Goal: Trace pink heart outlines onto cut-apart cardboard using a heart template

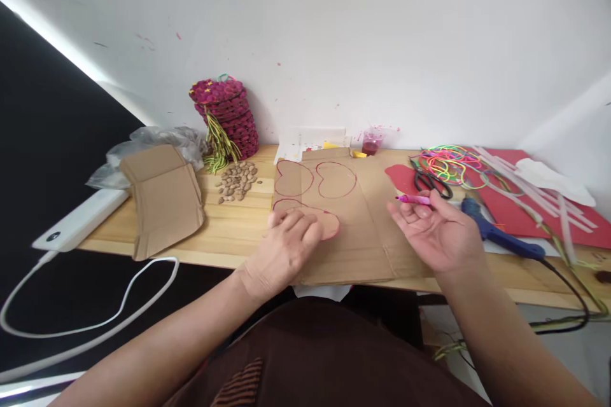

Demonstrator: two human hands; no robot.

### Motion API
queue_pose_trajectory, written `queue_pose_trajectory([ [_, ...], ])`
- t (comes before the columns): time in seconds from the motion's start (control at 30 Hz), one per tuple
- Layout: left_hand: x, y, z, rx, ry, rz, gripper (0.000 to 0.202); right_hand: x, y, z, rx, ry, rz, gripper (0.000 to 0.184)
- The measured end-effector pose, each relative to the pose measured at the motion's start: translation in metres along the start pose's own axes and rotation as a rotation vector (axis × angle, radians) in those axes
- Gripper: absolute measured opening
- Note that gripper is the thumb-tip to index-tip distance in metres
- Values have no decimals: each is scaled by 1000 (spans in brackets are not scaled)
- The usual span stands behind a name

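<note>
A large flat sheet of brown cardboard lies in front of me, with rounded heart-like outlines drawn on it in dark pink. On its left part is a small cardboard cutout with a pinkish edge, rounded at its right end. My left hand is over the cutout, fingers curled down and gripping it against the sheet; its left part is hidden. To the right, my right hand is turned palm up above the sheet. A pink marker is held between its thumb and fingers, dark tip pointing left.
Pebble-like pieces, a curved cardboard piece and a magenta woven container are on the left. Behind the sheet stands a cup of red liquid. On the right are scissors, colourful cords and a blue glue gun.
</note>
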State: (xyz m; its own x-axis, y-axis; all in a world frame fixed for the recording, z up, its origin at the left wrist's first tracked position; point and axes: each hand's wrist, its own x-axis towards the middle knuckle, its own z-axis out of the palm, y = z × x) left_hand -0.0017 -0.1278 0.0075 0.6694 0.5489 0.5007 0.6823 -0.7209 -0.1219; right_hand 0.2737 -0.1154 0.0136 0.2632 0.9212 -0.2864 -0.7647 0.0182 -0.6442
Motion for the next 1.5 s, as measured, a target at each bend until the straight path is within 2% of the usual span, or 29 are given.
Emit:
queue_pose_trajectory([
  [0.1, 19, 17, 4, 28, -11, 112, 17, 8, -6, -15, -9, 32, -61, 27],
  [0.23, 39, 36, 16, 68, -97, 217, 21, 10, -3, -28, -78, -19, -70, 21],
  [0.33, 41, 43, 26, 27, -177, 194, 23, 13, -5, -33, -142, -64, -147, 13],
  [0.47, 34, 47, 34, -90, -281, 142, 21, 19, -9, -37, -237, -43, -252, 14],
  [0.53, 30, 47, 36, -143, -312, 97, 23, 21, -9, -39, -268, -53, -229, 16],
  [0.6, 26, 47, 38, -191, -321, 62, 38, 21, -7, -39, -286, -70, -159, 17],
  [0.7, 21, 45, 39, -223, -316, 38, 49, 21, -6, -40, -291, -65, -48, 20],
  [0.87, 13, 38, 34, -218, -263, 63, 41, 19, -1, -38, -267, -37, 34, 16],
  [1.03, 8, 40, 29, -153, -248, 107, 28, 19, 5, -39, -277, -63, 23, 18],
  [1.2, 0, 41, 29, -124, -153, 220, 29, 22, 7, -46, -311, -73, 1, 19],
  [1.33, -7, 39, 35, -153, -63, 194, 28, 21, 8, -48, -337, -97, -18, 20],
  [1.5, -11, 39, 37, -199, -52, 135, 28, 20, 9, -48, -355, -92, -41, 19],
])
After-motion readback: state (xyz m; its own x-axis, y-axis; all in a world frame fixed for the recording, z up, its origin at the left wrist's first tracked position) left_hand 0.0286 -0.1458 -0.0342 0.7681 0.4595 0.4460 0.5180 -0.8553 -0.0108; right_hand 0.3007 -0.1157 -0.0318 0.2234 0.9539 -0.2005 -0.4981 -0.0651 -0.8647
